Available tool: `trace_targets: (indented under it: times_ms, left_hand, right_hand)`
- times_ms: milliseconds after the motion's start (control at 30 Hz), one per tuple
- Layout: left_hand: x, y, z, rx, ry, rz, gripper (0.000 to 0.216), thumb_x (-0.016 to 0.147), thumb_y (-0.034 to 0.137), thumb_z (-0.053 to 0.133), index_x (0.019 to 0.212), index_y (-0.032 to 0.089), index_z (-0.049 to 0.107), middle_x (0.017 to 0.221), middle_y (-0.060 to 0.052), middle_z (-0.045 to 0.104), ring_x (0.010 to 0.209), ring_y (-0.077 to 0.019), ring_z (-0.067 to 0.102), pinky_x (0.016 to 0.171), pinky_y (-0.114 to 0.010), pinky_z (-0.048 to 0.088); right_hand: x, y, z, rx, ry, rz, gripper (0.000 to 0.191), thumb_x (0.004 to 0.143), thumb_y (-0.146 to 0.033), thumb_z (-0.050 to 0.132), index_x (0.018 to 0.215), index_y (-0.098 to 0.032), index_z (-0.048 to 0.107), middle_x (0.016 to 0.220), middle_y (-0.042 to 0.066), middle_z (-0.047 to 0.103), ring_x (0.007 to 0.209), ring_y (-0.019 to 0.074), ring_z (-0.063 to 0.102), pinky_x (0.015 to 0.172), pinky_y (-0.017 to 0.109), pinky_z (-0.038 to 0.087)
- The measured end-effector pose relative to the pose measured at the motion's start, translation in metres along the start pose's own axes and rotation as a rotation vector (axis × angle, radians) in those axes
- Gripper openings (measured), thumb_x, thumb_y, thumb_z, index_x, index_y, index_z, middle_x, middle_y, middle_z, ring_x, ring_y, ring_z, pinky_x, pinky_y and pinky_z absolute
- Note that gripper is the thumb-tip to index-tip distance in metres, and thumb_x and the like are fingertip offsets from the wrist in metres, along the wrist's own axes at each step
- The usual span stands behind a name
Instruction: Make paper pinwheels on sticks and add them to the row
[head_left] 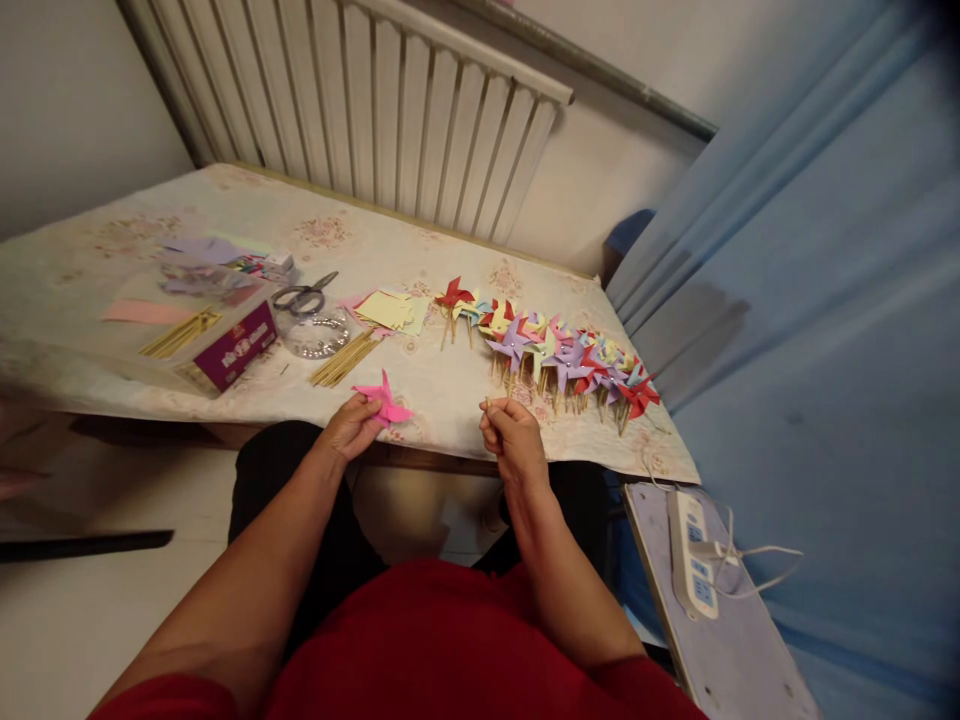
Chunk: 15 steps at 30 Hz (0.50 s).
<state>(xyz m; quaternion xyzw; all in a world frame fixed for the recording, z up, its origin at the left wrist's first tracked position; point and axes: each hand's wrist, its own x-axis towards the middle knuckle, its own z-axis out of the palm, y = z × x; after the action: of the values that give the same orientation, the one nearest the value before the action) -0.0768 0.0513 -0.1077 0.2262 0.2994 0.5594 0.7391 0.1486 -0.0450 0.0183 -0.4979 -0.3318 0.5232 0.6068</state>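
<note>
**A:** What are the hands doing?

**B:** The left hand pinches a pink pinwheel by its edge, holding it just over the near rim of the tabletop. The right hand is clenched, thumb against fingers. The pale tip of a stick pokes out at its top, and the rest is hidden in the fist.

**A:** Are the two touching?

**B:** No, they are apart. The pinwheel is at nine o'clock from the right hand.

**A:** And around them?

**B:** At one o'clock from the right hand, a crowded row of finished pinwheels lies with red, purple, yellow and blue heads. At eleven o'clock from the left hand is a bundle of sticks. Beyond it are yellow paper squares, scissors and a clear round tub. A purple box sits at ten o'clock. A power strip lies on a grey board at four o'clock, near a blue curtain.
</note>
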Motion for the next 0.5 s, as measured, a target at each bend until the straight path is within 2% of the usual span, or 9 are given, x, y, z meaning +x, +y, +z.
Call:
trace_targets:
  times_ms: [267,500]
  left_hand:
    - [0.0007,-0.0012,-0.0014,-0.022,-0.033,0.011,0.026,0.061,0.007,0.079,0.084,0.012,0.065,0.075,-0.005,0.07,0.074,-0.0165,0.067,0.087,-0.034,0.055]
    - [0.0025,-0.0028,-0.005,-0.024,-0.059,0.014,0.026,0.061,0.01,0.081,0.081,0.013,0.065,0.078,-0.005,0.071,0.074,-0.0166,0.068,0.081,-0.031,0.057]
  right_hand:
    - [-0.0016,-0.0003,0.001,-0.089,0.083,-0.047,0.017,0.067,-0.032,0.063,0.07,-0.017,0.056,0.051,-0.007,0.052,0.035,0.0029,0.029,0.036,0.018,0.015]
    - [-0.0002,0.0049,-0.0021,-0.155,0.121,-0.078,0.015,0.069,-0.032,0.062,0.071,-0.018,0.057,0.052,-0.007,0.054,0.037,0.0037,0.031,0.036,0.018,0.016]
